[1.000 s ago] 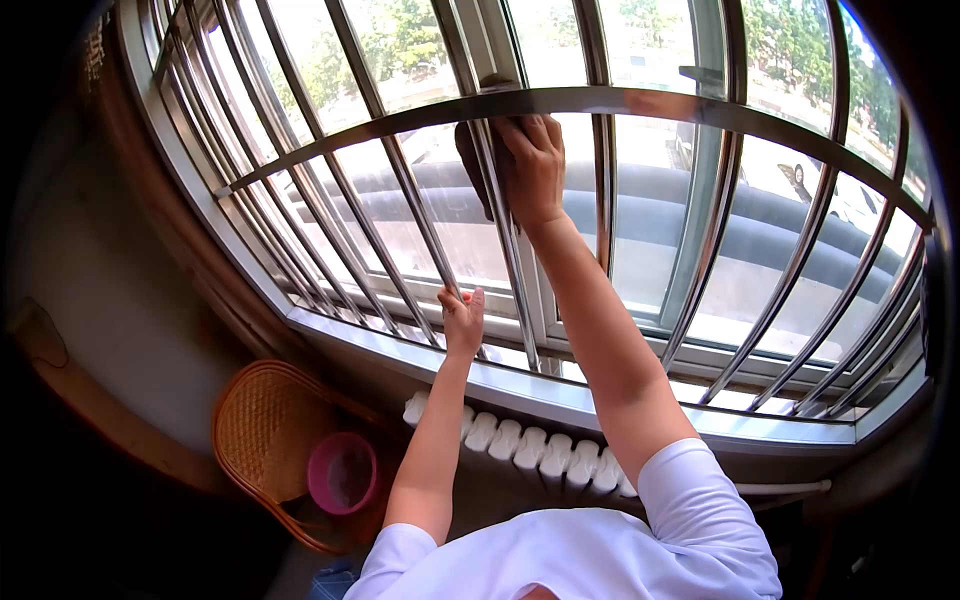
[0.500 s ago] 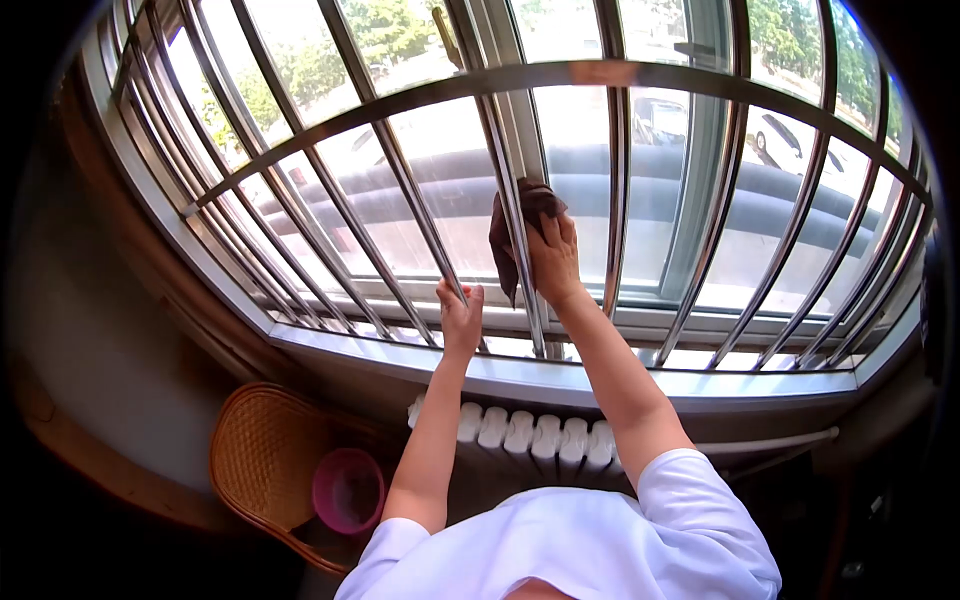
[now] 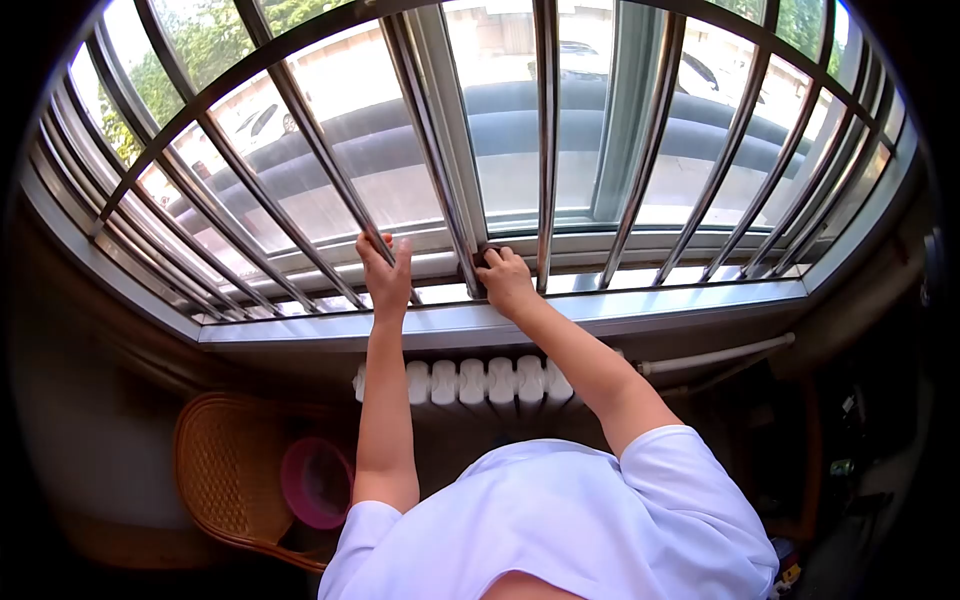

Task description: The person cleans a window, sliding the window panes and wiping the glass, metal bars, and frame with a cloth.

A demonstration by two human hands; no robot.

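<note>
L hand (image 3: 386,280) ctr-left of frame, fingers curled round 1 metal bar (image 3: 333,160), thumb up. R hand (image 3: 508,282) mid-frame, bunched on dark cloth (image 3: 481,257), mostly hidden, by lower window frame (image 3: 580,248). White radiator (image 3: 500,381) lower ctr. Wicker chair (image 3: 222,470) lower left; pink basin (image 3: 318,518) appears to sit on it.

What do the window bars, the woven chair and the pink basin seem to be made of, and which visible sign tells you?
Window bars: probably polished metal, perhaps stainless steel; bright streaks run along them.
Woven chair: likely varnished rattan or wicker; a tan lattice with a smooth curved rim.
Pink basin: apparently smooth plastic, from its even colour, though the dim light leaves that open.
</note>
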